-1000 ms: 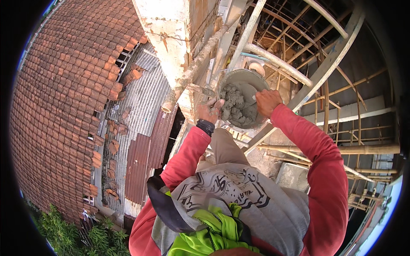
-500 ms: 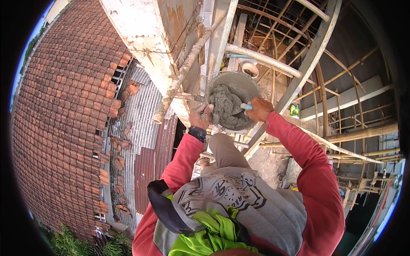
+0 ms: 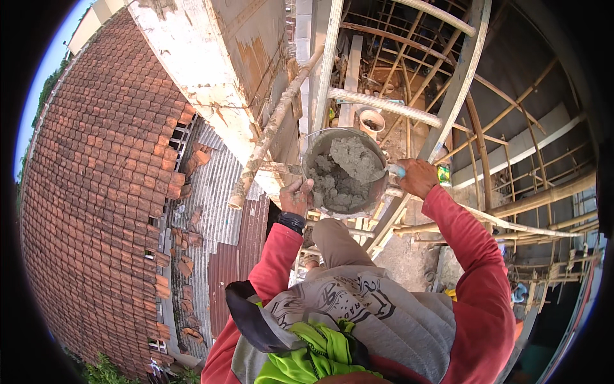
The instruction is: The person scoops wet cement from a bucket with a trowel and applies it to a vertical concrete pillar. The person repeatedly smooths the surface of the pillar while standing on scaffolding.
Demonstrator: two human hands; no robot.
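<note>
A grey bucket [image 3: 312,148] of wet mortar [image 3: 340,193] sits among bamboo and timber scaffolding, just above my knee. My left hand [image 3: 295,197] is closed on the bucket's left side, thumb upward near the rim. My right hand [image 3: 417,176] grips a trowel [image 3: 395,169] by its light blue handle at the bucket's right rim; a heap of mortar [image 3: 355,157] rides on the blade, which is hidden beneath it.
A pale, stained column [image 3: 211,70] and rough pole [image 3: 265,141] stand left of the bucket. Wooden rungs [image 3: 384,107] and bamboo lattice [image 3: 499,134] fill the right. Below lie a tiled roof [image 3: 96,179], corrugated sheets [image 3: 220,173] and a round white container [image 3: 372,112].
The trowel has risen out of the mortar carrying a heap, and my right hand has moved rightward with it. The bucket now appears lower in view; the camera's view has shifted too.
</note>
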